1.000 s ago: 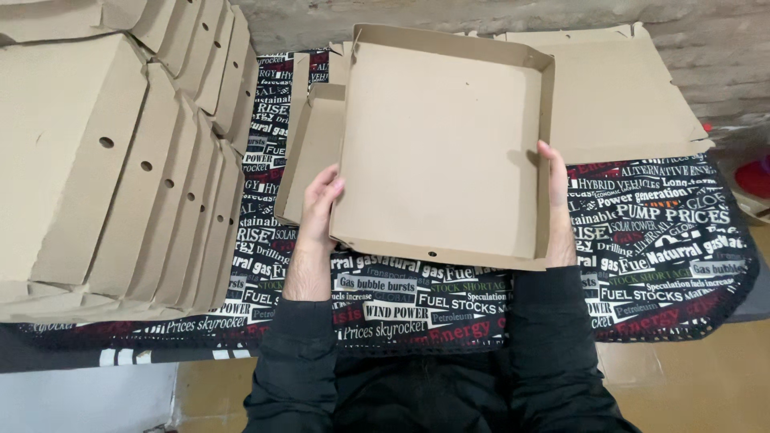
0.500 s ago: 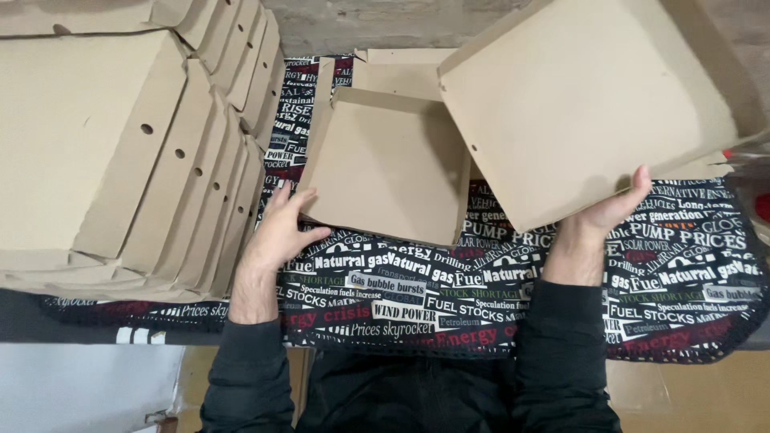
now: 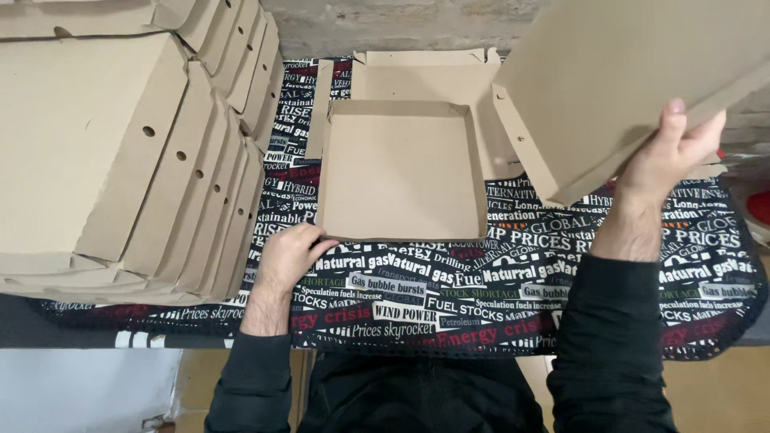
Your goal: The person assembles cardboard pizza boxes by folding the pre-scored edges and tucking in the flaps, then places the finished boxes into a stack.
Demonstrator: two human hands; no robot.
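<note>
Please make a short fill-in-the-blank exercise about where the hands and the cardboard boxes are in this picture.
1. The right hand holds a folded cardboard box lifted ____ the table.
2. The left hand touches the near-left corner of the ____ box tray lying on the printed cloth.
3. A stack of folded boxes lies on the person's ____ side.

Missing words: above; open; left

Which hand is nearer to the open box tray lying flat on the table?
Left. The left hand touches the near left corner of the open box tray, while the right hand is off to its right, raised, holding another cardboard box.
</note>
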